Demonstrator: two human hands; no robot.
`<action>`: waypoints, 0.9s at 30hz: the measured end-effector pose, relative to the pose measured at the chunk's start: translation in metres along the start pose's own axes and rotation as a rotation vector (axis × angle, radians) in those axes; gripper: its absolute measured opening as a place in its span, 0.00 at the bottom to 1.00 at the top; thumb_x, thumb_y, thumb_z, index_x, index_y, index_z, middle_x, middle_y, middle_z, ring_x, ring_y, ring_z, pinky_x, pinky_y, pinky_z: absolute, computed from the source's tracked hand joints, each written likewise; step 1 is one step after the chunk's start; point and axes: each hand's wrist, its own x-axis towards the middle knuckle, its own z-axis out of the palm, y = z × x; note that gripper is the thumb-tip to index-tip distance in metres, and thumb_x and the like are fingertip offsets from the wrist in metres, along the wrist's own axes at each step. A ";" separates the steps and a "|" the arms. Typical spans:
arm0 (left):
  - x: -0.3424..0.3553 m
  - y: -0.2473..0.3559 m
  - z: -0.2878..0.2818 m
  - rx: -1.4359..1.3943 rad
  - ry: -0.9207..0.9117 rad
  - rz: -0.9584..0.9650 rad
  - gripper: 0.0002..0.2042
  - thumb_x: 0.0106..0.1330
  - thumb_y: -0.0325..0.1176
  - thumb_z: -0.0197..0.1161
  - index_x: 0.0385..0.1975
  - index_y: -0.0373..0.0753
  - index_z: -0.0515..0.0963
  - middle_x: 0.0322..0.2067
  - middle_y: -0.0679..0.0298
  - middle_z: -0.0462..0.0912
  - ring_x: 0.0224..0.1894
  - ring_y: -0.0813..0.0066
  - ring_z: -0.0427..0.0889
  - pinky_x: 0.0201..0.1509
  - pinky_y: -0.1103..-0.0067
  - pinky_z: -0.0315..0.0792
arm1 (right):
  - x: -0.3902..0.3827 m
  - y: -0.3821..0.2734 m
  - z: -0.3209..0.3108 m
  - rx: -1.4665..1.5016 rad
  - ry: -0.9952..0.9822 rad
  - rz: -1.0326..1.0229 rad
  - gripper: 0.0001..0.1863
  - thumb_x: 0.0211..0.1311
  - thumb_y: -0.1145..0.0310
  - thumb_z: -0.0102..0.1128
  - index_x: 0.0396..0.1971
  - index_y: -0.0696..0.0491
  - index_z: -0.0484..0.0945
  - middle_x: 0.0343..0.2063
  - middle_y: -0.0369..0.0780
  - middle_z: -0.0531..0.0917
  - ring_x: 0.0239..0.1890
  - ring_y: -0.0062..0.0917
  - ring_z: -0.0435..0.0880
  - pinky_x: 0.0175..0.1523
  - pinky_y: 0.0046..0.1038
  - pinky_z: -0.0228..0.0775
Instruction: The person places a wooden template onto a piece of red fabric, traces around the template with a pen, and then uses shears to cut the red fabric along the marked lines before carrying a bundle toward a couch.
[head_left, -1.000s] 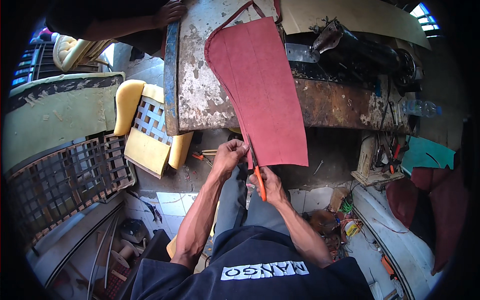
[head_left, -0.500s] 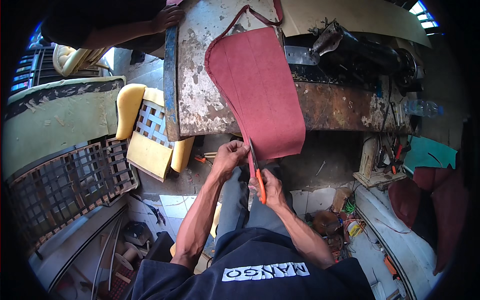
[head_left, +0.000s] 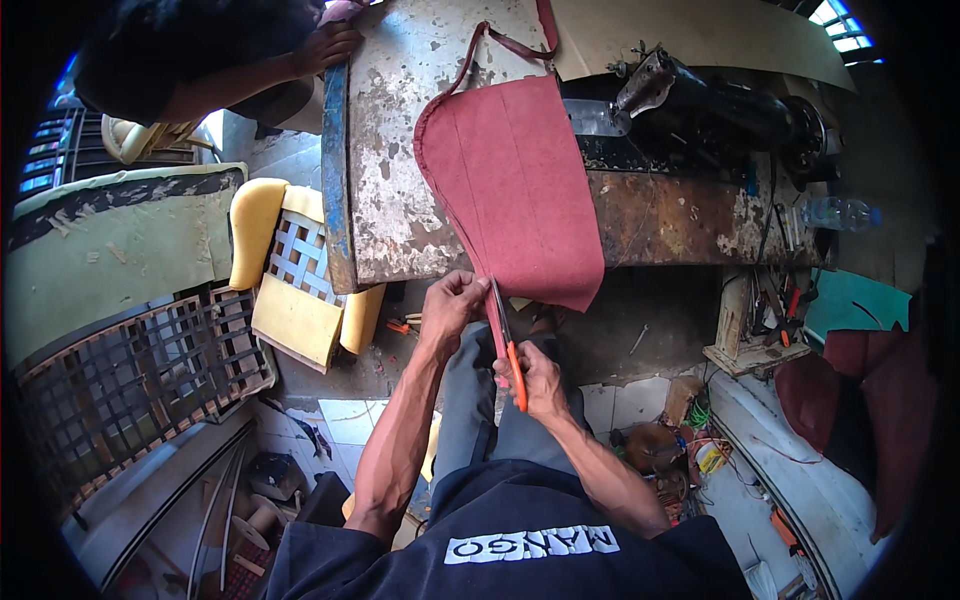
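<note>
The dusty-red fabric panel (head_left: 525,190) lies in the upper centre of the frame, across the front of the worktable (head_left: 390,160), with its lower end hanging past the table's edge. Its surface is matte and slightly mottled, with thin dark lines running down its length. The upper-left corner is rounded, and the left side carries a thick, puckered edging; from there a narrow maroon strip (head_left: 515,47) loops toward the top of the frame. The lower-right corner droops and curls.

Near the centre, the left hand (head_left: 452,308) pinches the panel's lower-left edge, thumb and fingers together on it. The right hand (head_left: 540,380), just below, is wrapped around the orange handles of the scissors (head_left: 517,375), whose blades point upward along that edge. A slim red sliver (head_left: 496,330) hangs beside the blades. The black sewing machine (head_left: 720,110) sits upper right.
</note>
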 end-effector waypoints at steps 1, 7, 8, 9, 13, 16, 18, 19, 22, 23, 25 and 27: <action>0.001 -0.001 -0.001 -0.002 0.002 -0.001 0.07 0.69 0.33 0.65 0.32 0.37 0.78 0.26 0.70 0.81 0.26 0.83 0.78 0.35 0.80 0.78 | 0.000 -0.004 0.001 -0.002 -0.002 0.002 0.25 0.60 0.49 0.71 0.38 0.57 0.75 0.21 0.32 0.78 0.17 0.12 0.73 0.20 0.18 0.65; -0.008 -0.006 0.006 0.013 -0.090 -0.046 0.07 0.69 0.32 0.64 0.31 0.37 0.79 0.25 0.70 0.79 0.26 0.83 0.78 0.36 0.80 0.78 | 0.013 -0.005 -0.004 -0.039 0.040 0.064 0.28 0.57 0.43 0.72 0.35 0.56 0.77 0.22 0.34 0.81 0.23 0.15 0.77 0.29 0.22 0.69; -0.007 -0.007 0.004 0.017 -0.092 -0.046 0.07 0.69 0.32 0.64 0.31 0.37 0.79 0.25 0.70 0.79 0.26 0.83 0.78 0.36 0.80 0.78 | 0.018 0.005 -0.002 -0.059 0.056 -0.017 0.27 0.59 0.46 0.71 0.37 0.57 0.76 0.21 0.33 0.79 0.22 0.14 0.76 0.28 0.21 0.73; -0.006 -0.008 0.002 0.030 -0.095 -0.048 0.07 0.69 0.32 0.64 0.31 0.37 0.79 0.25 0.70 0.79 0.27 0.83 0.78 0.36 0.80 0.78 | 0.022 0.015 -0.002 -0.080 0.073 -0.097 0.26 0.60 0.49 0.71 0.39 0.58 0.74 0.21 0.32 0.76 0.20 0.12 0.74 0.27 0.20 0.76; -0.006 -0.009 -0.002 0.060 -0.086 -0.063 0.06 0.69 0.32 0.64 0.31 0.38 0.79 0.26 0.70 0.80 0.27 0.82 0.78 0.37 0.80 0.77 | 0.020 0.011 -0.003 -0.149 0.047 -0.036 0.26 0.60 0.49 0.71 0.39 0.58 0.74 0.21 0.32 0.77 0.20 0.13 0.75 0.29 0.21 0.79; -0.005 -0.004 0.001 0.083 -0.134 -0.045 0.07 0.69 0.31 0.64 0.31 0.35 0.79 0.25 0.68 0.80 0.25 0.82 0.77 0.33 0.82 0.75 | 0.028 0.010 -0.005 -0.064 0.076 -0.115 0.25 0.60 0.50 0.71 0.37 0.58 0.74 0.21 0.32 0.77 0.20 0.13 0.75 0.28 0.21 0.77; -0.006 -0.004 -0.001 0.071 -0.155 -0.063 0.07 0.69 0.31 0.64 0.31 0.35 0.79 0.25 0.68 0.80 0.26 0.82 0.77 0.34 0.81 0.75 | 0.032 -0.009 -0.008 -0.177 0.050 -0.109 0.25 0.60 0.49 0.71 0.35 0.57 0.74 0.21 0.32 0.77 0.22 0.13 0.76 0.26 0.22 0.76; -0.009 -0.005 -0.003 0.037 -0.161 -0.076 0.07 0.70 0.31 0.63 0.31 0.35 0.79 0.26 0.68 0.81 0.26 0.82 0.77 0.35 0.81 0.75 | 0.030 -0.021 -0.008 -0.215 0.048 -0.100 0.25 0.60 0.49 0.71 0.34 0.57 0.74 0.21 0.33 0.76 0.22 0.14 0.74 0.25 0.23 0.70; -0.012 -0.003 0.001 0.052 -0.154 -0.091 0.06 0.70 0.31 0.62 0.32 0.36 0.79 0.27 0.67 0.81 0.27 0.81 0.78 0.37 0.80 0.75 | 0.029 -0.025 -0.014 -0.248 0.094 -0.171 0.25 0.59 0.48 0.72 0.34 0.56 0.75 0.20 0.33 0.76 0.21 0.14 0.71 0.25 0.23 0.65; -0.012 -0.004 0.002 0.035 -0.134 -0.095 0.06 0.70 0.31 0.62 0.33 0.36 0.79 0.27 0.67 0.81 0.28 0.80 0.78 0.37 0.80 0.75 | 0.029 -0.025 -0.015 -0.235 0.092 -0.149 0.27 0.56 0.46 0.73 0.32 0.56 0.75 0.19 0.33 0.75 0.22 0.16 0.71 0.27 0.25 0.66; -0.010 -0.003 0.002 0.065 -0.147 -0.093 0.06 0.70 0.31 0.63 0.33 0.35 0.80 0.27 0.67 0.82 0.28 0.80 0.78 0.38 0.80 0.75 | 0.029 -0.023 -0.015 -0.212 0.095 -0.130 0.29 0.53 0.44 0.75 0.29 0.56 0.75 0.18 0.34 0.74 0.22 0.18 0.71 0.29 0.28 0.67; -0.009 -0.003 0.003 0.059 -0.156 -0.109 0.06 0.70 0.31 0.63 0.33 0.35 0.80 0.27 0.66 0.82 0.28 0.79 0.78 0.38 0.80 0.76 | 0.031 -0.018 -0.013 -0.129 0.106 -0.161 0.28 0.53 0.46 0.76 0.27 0.56 0.73 0.16 0.33 0.73 0.20 0.17 0.69 0.26 0.28 0.65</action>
